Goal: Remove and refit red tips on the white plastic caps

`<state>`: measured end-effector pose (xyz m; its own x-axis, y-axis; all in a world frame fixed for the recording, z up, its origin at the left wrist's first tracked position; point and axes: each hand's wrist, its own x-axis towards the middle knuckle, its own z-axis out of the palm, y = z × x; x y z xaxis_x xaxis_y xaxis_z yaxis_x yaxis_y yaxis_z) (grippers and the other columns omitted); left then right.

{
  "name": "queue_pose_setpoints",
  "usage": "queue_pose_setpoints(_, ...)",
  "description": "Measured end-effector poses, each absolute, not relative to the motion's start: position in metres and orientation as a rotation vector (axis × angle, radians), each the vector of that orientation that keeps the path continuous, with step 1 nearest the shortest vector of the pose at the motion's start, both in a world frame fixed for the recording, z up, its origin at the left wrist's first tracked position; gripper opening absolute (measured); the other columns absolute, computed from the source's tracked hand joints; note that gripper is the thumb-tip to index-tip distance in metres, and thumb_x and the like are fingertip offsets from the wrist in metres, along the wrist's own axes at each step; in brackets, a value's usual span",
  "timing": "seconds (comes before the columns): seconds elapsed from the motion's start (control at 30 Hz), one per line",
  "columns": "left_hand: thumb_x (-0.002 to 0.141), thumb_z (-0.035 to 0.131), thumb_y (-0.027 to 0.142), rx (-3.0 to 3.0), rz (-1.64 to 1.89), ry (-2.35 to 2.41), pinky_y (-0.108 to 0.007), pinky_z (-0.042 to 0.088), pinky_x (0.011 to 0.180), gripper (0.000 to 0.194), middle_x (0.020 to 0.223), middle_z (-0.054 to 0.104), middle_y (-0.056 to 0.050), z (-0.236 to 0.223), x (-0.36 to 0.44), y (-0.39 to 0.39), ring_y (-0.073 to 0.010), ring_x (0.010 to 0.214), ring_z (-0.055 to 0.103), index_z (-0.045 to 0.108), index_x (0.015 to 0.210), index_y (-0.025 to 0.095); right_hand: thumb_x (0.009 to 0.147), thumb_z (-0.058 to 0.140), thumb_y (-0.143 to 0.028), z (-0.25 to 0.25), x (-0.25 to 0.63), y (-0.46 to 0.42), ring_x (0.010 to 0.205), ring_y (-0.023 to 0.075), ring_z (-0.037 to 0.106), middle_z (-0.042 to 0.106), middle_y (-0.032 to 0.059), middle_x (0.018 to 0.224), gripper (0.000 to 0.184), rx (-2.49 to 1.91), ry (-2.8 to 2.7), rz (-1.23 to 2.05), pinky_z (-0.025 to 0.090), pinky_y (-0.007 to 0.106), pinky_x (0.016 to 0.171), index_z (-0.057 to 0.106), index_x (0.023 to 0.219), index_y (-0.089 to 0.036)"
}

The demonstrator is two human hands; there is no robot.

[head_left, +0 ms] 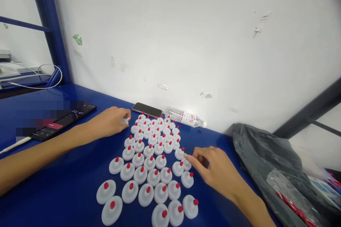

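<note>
Several white round caps with red tips (pixel 149 163) stand in rows on the blue table (pixel 66 170). My left hand (pixel 112 120) rests at the upper left corner of the rows, fingers curled round a white cap (pixel 125 121). My right hand (pixel 213 168) is at the right side of the rows, thumb and forefinger pinched at a cap (pixel 180 153) on the edge.
A dark phone (pixel 147 109) and a lying clear water bottle (pixel 185 117) sit against the white wall behind the caps. Another phone (pixel 61 122) with a lit screen lies at left. A grey plastic bag (pixel 269 159) with parts is at right. A white cable (pixel 39 81) lies at far left.
</note>
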<state>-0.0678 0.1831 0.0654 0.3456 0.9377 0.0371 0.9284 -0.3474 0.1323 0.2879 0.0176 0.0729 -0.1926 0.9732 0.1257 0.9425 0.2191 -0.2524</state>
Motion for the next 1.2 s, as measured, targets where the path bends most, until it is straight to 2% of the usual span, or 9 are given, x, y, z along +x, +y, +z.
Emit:
queue_pose_setpoints(0.23, 0.103, 0.073, 0.037, 2.637, 0.174, 1.695, -0.048, 0.064, 0.093, 0.037, 0.121, 0.076, -0.008, 0.063, -0.061, 0.164, -0.0266, 0.106, 0.075, 0.068, 0.135, 0.020, 0.110, 0.043, -0.045, 0.067, 0.280, 0.019, 0.054, 0.0144, 0.034, 0.047, -0.0043, 0.057, 0.048, -1.907, -2.258, 0.162, 0.022, 0.033, 0.063, 0.042, 0.067, -0.024)
queue_pose_setpoints(0.37, 0.099, 0.059, 0.030, 2.770, 0.423, 1.671, -0.059, 0.057, 0.096, 0.039, 0.113, 0.079, -0.019, 0.072, -0.054, 0.153, -0.0398, 0.104, 0.074, 0.071, 0.132, 0.013, 0.110, 0.038, -0.048, 0.072, 0.287, 0.018, 0.054, 0.0155, 0.034, 0.046, -0.0026, 0.057, 0.049, -1.918, -2.196, 0.065, 0.020, 0.034, 0.062, 0.038, 0.067, -0.025)
queue_pose_setpoints(0.43, 0.098, 0.049, 0.030, 2.835, 0.651, 1.598, -0.061, 0.054, 0.098, 0.040, 0.114, 0.079, -0.021, 0.079, -0.051, 0.146, -0.0424, 0.105, 0.072, 0.073, 0.124, 0.011, 0.111, 0.037, -0.053, 0.076, 0.289, 0.016, 0.052, 0.0151, 0.034, 0.045, -0.0024, 0.055, 0.052, -1.878, -2.084, -0.029, 0.021, 0.034, 0.060, 0.036, 0.067, -0.025)
queue_pose_setpoints(0.57, 0.106, 0.041, 0.037, 2.950, 1.066, 1.201, -0.052, 0.051, 0.101, 0.041, 0.114, 0.077, -0.017, 0.090, -0.046, 0.128, -0.0347, 0.109, 0.067, 0.072, 0.119, 0.013, 0.111, 0.040, -0.053, 0.080, 0.277, 0.015, 0.048, 0.0124, 0.033, 0.039, -0.0043, 0.052, 0.055, -1.646, -1.906, -0.084, 0.024, 0.032, 0.055, 0.027, 0.065, -0.025)
queue_pose_setpoints(0.67, 0.108, 0.048, 0.039, 3.003, 1.222, 0.836, -0.045, 0.050, 0.099, 0.035, 0.116, 0.076, -0.012, 0.090, -0.040, 0.111, -0.0281, 0.108, 0.065, 0.066, 0.128, 0.017, 0.111, 0.042, -0.047, 0.083, 0.248, 0.019, 0.048, 0.0105, 0.033, 0.038, -0.0055, 0.052, 0.054, -1.497, -1.916, -0.022, 0.023, 0.031, 0.053, 0.028, 0.065, -0.025)
queue_pose_setpoints(0.77, 0.107, 0.057, 0.046, 3.017, 1.254, 0.501, -0.045, 0.049, 0.094, 0.044, 0.119, 0.074, -0.011, 0.084, -0.032, 0.099, -0.0275, 0.105, 0.063, 0.058, 0.140, 0.018, 0.112, 0.042, -0.044, 0.090, 0.213, 0.025, 0.050, 0.0097, 0.034, 0.040, -0.0060, 0.054, 0.052, -1.377, -1.940, 0.080, 0.024, 0.029, 0.053, 0.033, 0.065, -0.024)
queue_pose_setpoints(0.93, 0.110, 0.054, 0.033, 3.021, 1.271, 0.378, -0.039, 0.042, 0.072, 0.019, 0.083, 0.065, -0.004, 0.075, -0.025, 0.096, -0.0222, 0.077, 0.051, 0.062, 0.099, 0.020, 0.112, 0.041, -0.044, 0.103, 0.177, 0.033, 0.053, 0.0099, 0.032, 0.041, -0.0069, 0.057, 0.050, -1.296, -2.004, 0.324, 0.024, 0.028, 0.056, 0.035, 0.067, -0.023)
queue_pose_setpoints(1.13, 0.104, 0.062, 0.026, 2.879, 1.168, 0.252, -0.036, 0.046, 0.068, 0.006, 0.081, 0.067, -0.001, 0.077, -0.029, 0.094, -0.0203, 0.074, 0.057, 0.065, 0.102, 0.022, 0.117, 0.031, -0.041, 0.104, 0.185, 0.029, 0.064, 0.0126, 0.039, 0.050, -0.0044, 0.072, 0.044, -1.317, -2.267, 0.336, 0.025, 0.032, 0.064, 0.041, 0.078, -0.023)
queue_pose_setpoints(1.2, 0.104, 0.061, 0.027, 2.748, 1.119, 0.261, -0.035, 0.049, 0.068, 0.009, 0.079, 0.068, -0.001, 0.078, -0.031, 0.089, -0.0196, 0.073, 0.060, 0.066, 0.097, 0.024, 0.118, 0.029, -0.040, 0.102, 0.190, 0.025, 0.068, 0.0131, 0.041, 0.049, -0.0036, 0.078, 0.044, -1.244, -2.295, 0.296, 0.026, 0.032, 0.065, 0.041, 0.080, -0.023)
